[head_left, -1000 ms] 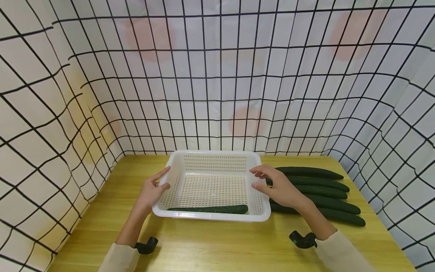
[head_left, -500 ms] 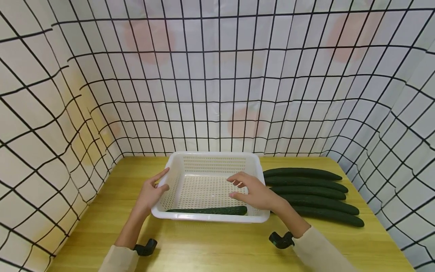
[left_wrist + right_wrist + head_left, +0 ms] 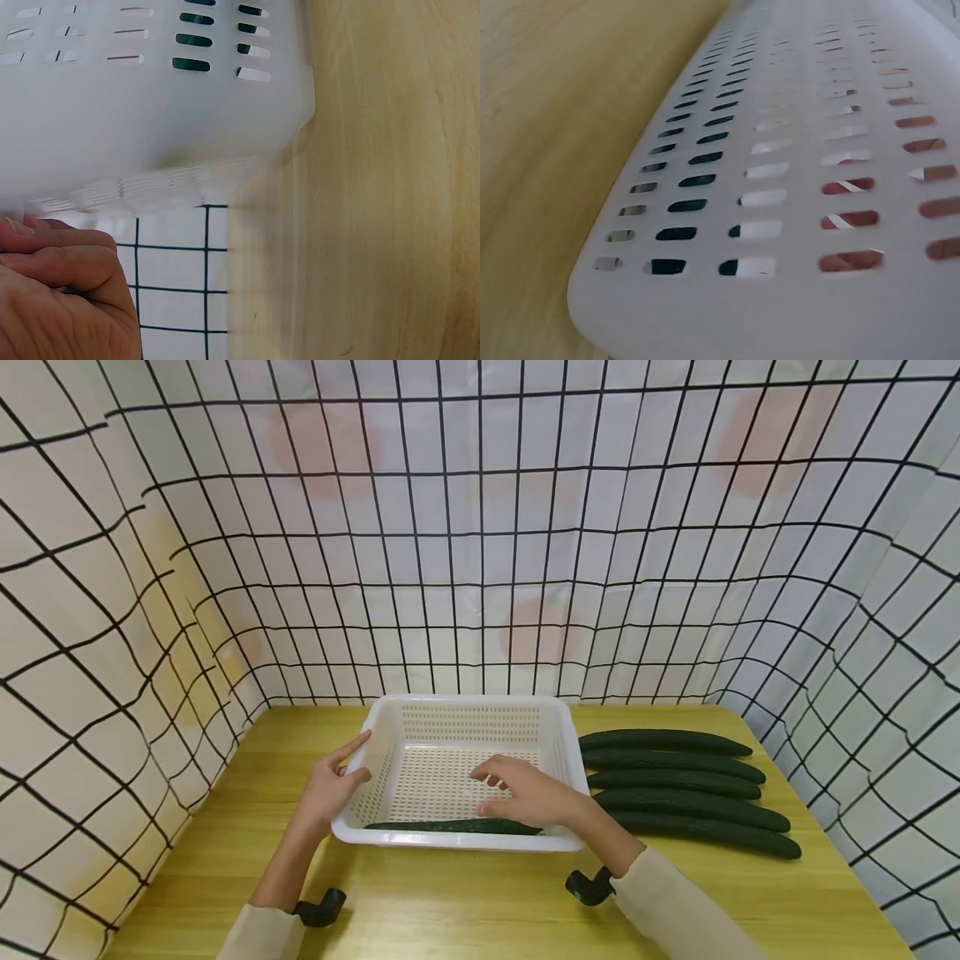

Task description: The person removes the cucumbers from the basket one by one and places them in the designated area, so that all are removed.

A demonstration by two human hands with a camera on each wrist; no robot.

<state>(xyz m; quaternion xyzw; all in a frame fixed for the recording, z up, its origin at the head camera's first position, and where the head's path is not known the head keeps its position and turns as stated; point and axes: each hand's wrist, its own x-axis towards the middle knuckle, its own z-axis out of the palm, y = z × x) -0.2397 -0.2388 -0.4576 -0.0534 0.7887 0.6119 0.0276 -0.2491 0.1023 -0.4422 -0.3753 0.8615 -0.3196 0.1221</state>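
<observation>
A white perforated plastic basket [image 3: 465, 841] sits on the wooden table in the head view. Along its near wall, inside, lies one dark green cucumber [image 3: 450, 827]. My left hand [image 3: 328, 789] holds the basket's left rim, thumb over the edge; in the left wrist view its fingers [image 3: 75, 259] are bent against the white wall. My right hand [image 3: 534, 795] reaches over the near right part of the basket, fingers loosely bent and holding nothing. It hovers by the cucumber's right half. In the right wrist view the slotted basket wall [image 3: 780, 319] hides most of that hand.
Several long cucumbers [image 3: 675, 781] lie side by side on the table [image 3: 420, 910] to the right of the basket. White cloth with a black grid [image 3: 480, 560] stands behind and at both sides. Each wrist carries a small black camera [image 3: 588, 887].
My right hand has moved left from the basket's right rim, in over the cucumber inside. The left hand stays on the left rim, and the basket has hardly moved.
</observation>
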